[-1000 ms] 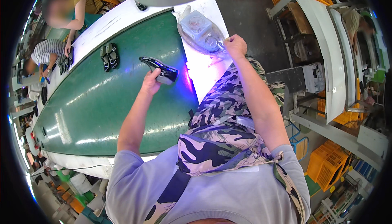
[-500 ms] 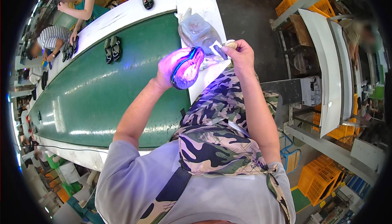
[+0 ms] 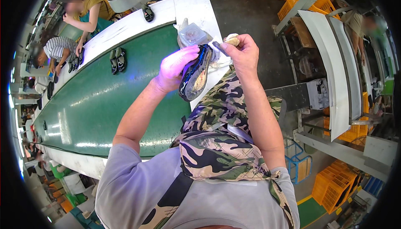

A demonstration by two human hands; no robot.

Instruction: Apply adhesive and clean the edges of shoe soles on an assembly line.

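Observation:
My left hand (image 3: 174, 67) is closed around a glossy black shoe (image 3: 196, 77), above the near end of the green belt. The shoe hangs tilted, with a tan, worn-looking patch on the face turned toward me. Purple light falls on the hand. My right hand (image 3: 245, 57) pinches a small dark-and-white strip (image 3: 218, 48) beside the shoe's far end; whether they touch is hard to tell. A cream-coloured lump (image 3: 232, 40) shows at the right fingertips. Just beyond the shoe, a clear plastic box (image 3: 193, 35) sits on a crumpled bag.
The green conveyor belt (image 3: 104, 120) carries a pair of dark shoes (image 3: 118, 60). Along its white table edge (image 3: 125, 32) stands another shoe (image 3: 148, 13). Two people work at the far left. Orange crates (image 3: 334, 185) and a white-topped rack (image 3: 323, 74) are on the right.
The shoe has turned in my left hand and dipped slightly toward me, losing most of its purple glow. My right hand has brought the strip closer to the shoe's far end.

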